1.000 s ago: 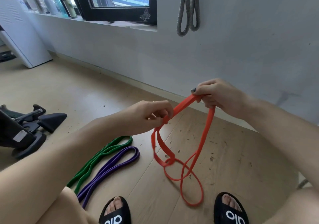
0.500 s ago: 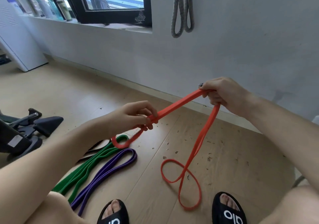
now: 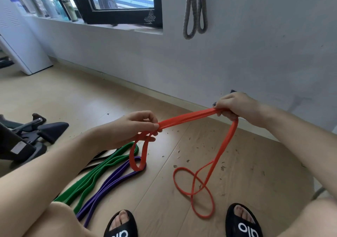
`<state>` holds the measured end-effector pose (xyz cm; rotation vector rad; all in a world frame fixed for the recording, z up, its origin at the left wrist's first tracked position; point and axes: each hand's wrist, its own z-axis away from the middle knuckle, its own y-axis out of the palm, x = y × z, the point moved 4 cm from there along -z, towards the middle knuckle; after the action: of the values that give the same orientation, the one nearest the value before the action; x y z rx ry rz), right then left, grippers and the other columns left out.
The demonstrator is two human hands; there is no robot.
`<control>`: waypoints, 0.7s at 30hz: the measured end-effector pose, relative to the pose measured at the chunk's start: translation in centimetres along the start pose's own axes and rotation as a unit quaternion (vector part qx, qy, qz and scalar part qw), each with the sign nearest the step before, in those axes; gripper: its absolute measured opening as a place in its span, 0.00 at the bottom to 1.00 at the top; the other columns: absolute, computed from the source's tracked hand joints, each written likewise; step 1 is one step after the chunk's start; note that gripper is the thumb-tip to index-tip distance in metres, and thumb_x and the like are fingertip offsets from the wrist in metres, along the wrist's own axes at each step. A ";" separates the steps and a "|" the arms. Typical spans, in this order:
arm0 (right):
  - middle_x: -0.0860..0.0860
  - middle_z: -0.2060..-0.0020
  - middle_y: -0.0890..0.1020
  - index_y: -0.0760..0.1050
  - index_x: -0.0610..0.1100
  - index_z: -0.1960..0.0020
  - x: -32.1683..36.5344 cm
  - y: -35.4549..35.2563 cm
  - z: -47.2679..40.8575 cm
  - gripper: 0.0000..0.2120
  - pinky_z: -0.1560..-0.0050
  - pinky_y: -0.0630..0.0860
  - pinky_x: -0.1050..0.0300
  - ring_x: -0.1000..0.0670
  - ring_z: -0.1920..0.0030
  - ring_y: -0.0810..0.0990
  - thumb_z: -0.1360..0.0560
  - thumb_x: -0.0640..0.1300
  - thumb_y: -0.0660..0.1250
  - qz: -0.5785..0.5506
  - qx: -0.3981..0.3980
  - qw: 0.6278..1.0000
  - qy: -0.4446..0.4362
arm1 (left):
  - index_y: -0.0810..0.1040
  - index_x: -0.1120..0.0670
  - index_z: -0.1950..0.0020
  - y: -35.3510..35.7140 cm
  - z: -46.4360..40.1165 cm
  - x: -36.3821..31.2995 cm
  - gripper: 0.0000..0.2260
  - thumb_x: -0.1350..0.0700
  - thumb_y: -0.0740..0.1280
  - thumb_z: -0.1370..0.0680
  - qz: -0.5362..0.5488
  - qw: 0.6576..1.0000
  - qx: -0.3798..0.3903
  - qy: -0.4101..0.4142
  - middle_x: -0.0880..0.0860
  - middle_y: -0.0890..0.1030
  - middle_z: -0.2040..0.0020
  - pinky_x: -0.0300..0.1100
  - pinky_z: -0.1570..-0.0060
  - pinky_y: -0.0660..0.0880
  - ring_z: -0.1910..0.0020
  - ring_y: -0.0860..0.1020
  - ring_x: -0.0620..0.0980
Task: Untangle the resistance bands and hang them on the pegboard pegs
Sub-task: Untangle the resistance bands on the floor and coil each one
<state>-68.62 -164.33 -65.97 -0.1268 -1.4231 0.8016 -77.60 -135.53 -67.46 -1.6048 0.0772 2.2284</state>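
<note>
An orange resistance band (image 3: 186, 118) is stretched doubled between my hands. My left hand (image 3: 131, 127) pinches one end, and a short loop of the band hangs below it. My right hand (image 3: 235, 107) grips the other end; from there the band drops to the floor and crosses itself in twisted loops between my feet. A green band (image 3: 102, 169) and a purple band (image 3: 116, 180) lie side by side on the floor at the left. A grey band (image 3: 195, 12) hangs on the wall above.
Black exercise equipment (image 3: 27, 136) sits on the floor at the left. A window sill with several bottles (image 3: 52, 5) runs along the wall. A white unit (image 3: 20, 41) stands in the far left corner. My sandalled feet (image 3: 242, 222) are at the bottom edge.
My hands moved apart and drew the orange band taut between them. A short loop now hangs under my left hand, and the floor loops have shifted right.
</note>
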 end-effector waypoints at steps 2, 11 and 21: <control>0.49 0.74 0.77 0.79 0.41 0.65 -0.4 0.4 -0.2 0.15 0.67 0.68 0.57 0.51 0.72 0.70 0.21 0.43 0.64 0.056 0.022 0.998 0.013 | 0.77 0.62 0.52 -0.2 -0.1 -0.1 0.02 0.64 0.67 0.19 0.019 1.000 -0.012 -0.006 0.58 0.83 0.50 0.49 0.43 0.80 0.51 0.81 0.54; 0.50 0.65 0.86 0.83 0.47 0.51 -0.4 1.7 -0.5 0.11 0.63 0.73 0.58 0.51 0.67 0.76 0.21 0.42 0.61 0.145 0.082 0.985 0.034 | 0.76 0.60 0.48 -0.3 -0.1 -1.1 0.06 0.65 0.71 0.23 0.054 0.997 -0.056 -0.002 0.58 0.84 0.53 0.39 0.52 0.80 0.57 0.82 0.51; 0.51 0.53 0.85 0.79 0.54 0.44 2.4 5.2 0.0 0.22 0.49 0.82 0.52 0.52 0.61 0.84 0.22 0.69 0.59 0.160 0.160 0.974 -0.015 | 0.78 0.59 0.51 1.7 -0.4 -2.4 0.06 0.67 0.71 0.24 0.032 0.999 0.001 0.026 0.56 0.81 0.57 0.39 0.55 0.79 0.59 0.80 0.50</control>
<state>-70.90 -159.11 -66.76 -0.0975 -1.2985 1.2933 -77.22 -137.88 -65.70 -1.6823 0.1485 2.2325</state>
